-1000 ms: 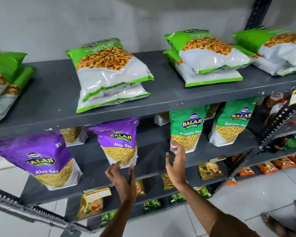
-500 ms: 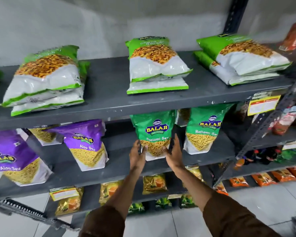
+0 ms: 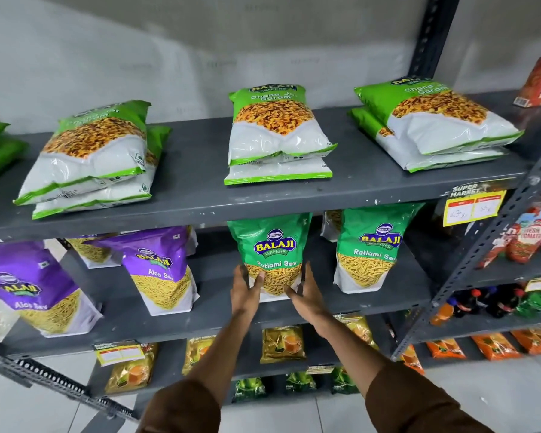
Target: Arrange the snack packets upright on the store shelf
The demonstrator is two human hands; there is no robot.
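Observation:
A green Ratlami Sev packet (image 3: 270,245) stands upright on the grey middle shelf (image 3: 216,270). My left hand (image 3: 245,292) clasps its lower left side, thumb across the front. My right hand (image 3: 306,292) presses against its lower right side, fingers spread. A second Ratlami Sev packet (image 3: 372,251) stands upright to the right. Two purple Aloo Sev packets (image 3: 160,270) (image 3: 28,285) lean on the left. On the top shelf (image 3: 194,170), Chana Jor Garam packets lie flat in stacks of two (image 3: 94,151) (image 3: 275,129) (image 3: 434,123).
A slanted perforated post (image 3: 497,245) and a yellow price tag (image 3: 472,203) bound the bay on the right. Beyond it are tomato pouches (image 3: 528,235), bottles (image 3: 481,304) and orange packets (image 3: 494,346). Yellow tea packets (image 3: 281,343) fill the shelf below.
My view has swung right along the shelves. Both hands rose from below the shelf edge and closed in on the green Ratlami Sev packet's base.

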